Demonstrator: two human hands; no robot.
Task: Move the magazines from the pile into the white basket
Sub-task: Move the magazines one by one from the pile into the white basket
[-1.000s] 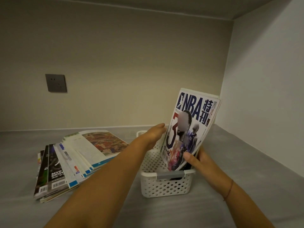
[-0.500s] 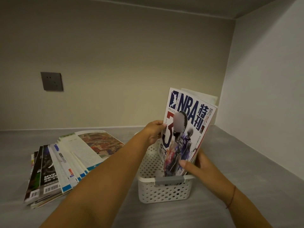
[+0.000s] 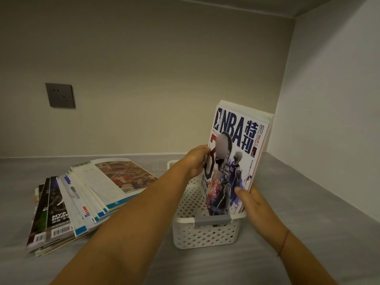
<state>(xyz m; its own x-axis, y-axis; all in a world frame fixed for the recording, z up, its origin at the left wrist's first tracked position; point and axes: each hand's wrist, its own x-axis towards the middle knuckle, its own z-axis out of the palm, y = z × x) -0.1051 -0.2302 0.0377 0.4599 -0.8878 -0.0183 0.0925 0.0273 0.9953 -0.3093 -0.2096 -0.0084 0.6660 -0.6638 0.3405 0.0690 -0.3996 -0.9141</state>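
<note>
An NBA magazine (image 3: pixel 238 140) stands upright in the white perforated basket (image 3: pixel 205 233), with other magazines (image 3: pixel 244 111) behind it leaning toward the right wall. My left hand (image 3: pixel 196 161) grips the NBA magazine's left edge at mid-height. My right hand (image 3: pixel 251 200) holds the lower right edge of the upright magazines, thumb on the cover. A fanned pile of magazines (image 3: pixel 82 200) lies flat on the grey surface to the left of the basket.
The grey surface (image 3: pixel 308 202) sits in a corner, with a beige back wall and a white side wall (image 3: pixel 329 99) close to the basket's right. A dark wall socket (image 3: pixel 60 95) is on the back wall at the left.
My left hand moved from the basket's rim up to the NBA magazine's left edge and took hold of it. The magazine has tipped more upright.
</note>
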